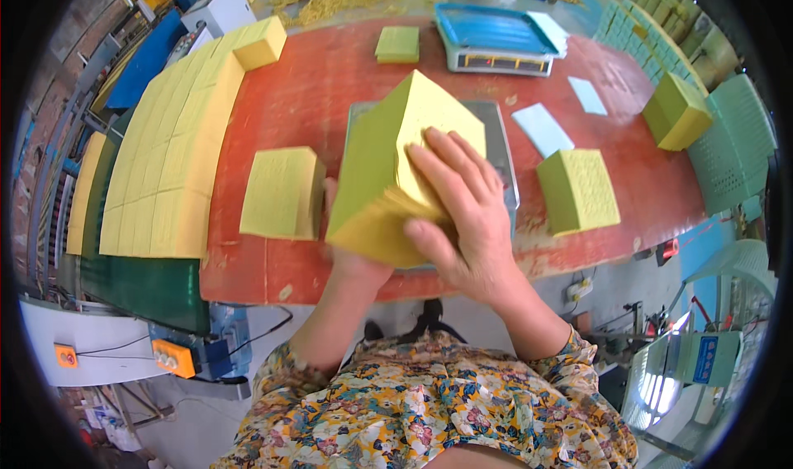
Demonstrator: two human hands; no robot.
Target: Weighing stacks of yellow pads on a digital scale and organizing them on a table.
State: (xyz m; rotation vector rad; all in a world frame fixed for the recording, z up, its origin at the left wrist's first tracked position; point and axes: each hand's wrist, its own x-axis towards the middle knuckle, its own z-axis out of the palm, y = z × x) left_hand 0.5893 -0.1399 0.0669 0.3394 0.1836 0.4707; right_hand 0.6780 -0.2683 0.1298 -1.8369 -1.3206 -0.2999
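Note:
A thick stack of yellow paper sheets (368,163) is tilted up between my hands over a grey metal tray (500,151). My right hand (471,213) presses on its right side, fingers stretched across the face and thumb at the lower corner, where the sheets fan apart. From below left, my left hand (359,266) supports the stack. Most of its fingers are hidden behind the paper. To the left stands a separate yellow paper block (281,192), close beside my left hand. Another yellow block (578,190) sits right of the tray.
Long rows of yellow blocks (165,155) line the left of the red table (330,64). At the back are a small paper stack (398,44) and a scale with a blue pan (496,35). Pale blue cards (541,128) and a yellow block (676,111) lie to the right.

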